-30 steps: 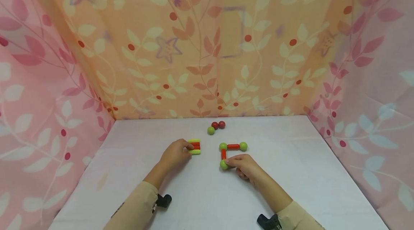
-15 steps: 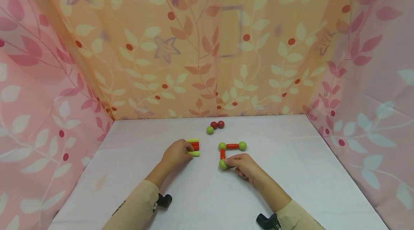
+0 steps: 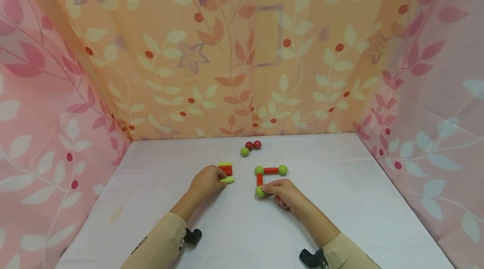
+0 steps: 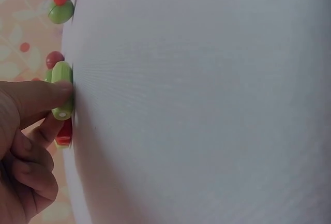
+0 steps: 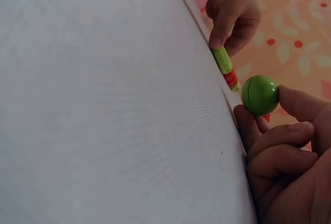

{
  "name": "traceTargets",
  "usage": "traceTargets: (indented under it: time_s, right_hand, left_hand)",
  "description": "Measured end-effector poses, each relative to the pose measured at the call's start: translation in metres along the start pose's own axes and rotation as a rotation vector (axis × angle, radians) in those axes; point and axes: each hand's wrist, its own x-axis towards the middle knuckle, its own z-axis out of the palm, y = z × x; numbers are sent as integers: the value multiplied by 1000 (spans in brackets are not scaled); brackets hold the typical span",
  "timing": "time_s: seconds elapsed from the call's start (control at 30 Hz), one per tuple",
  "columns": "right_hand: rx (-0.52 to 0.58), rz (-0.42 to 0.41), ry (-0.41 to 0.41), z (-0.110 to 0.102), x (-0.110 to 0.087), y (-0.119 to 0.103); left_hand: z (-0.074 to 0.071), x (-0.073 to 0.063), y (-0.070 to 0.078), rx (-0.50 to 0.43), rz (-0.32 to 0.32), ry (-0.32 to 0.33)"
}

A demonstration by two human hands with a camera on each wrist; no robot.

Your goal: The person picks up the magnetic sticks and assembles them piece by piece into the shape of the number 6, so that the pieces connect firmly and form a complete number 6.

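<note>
My left hand pinches a light green rod between thumb and finger, just in front of a small group of rods. Red rods and another green rod lie behind it, partly covered by the fingers. My right hand holds a green ball with thumb and fingertips. That ball is the near end of an L-shaped build: one red rod runs to a corner green ball, and a second red rod leads right to an end green ball.
Two red balls and a loose green ball sit near the back of the white table. Patterned cloth encloses the table at the back and both sides. A black wrist mount hangs under the left sleeve.
The green rod in my left hand has come away from the red rods, slightly toward me, and turned a little. My right hand stays on the ball.
</note>
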Motion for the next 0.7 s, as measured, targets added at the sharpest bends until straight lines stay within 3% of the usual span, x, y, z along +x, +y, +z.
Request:
traceTargets:
  time_s: [0.3,0.47,0.7]
  right_hand:
    - [-2,24,11,0,1,-4]
    - [18,33,14,1,3,-7]
    - [-1,30,25,3,6,-8]
  left_hand:
    - [-6,-6,8,-136,-59,-46]
    - [-8,-16,13,-297,-107,-62]
    - [0,-41,30,-522,-209,-97]
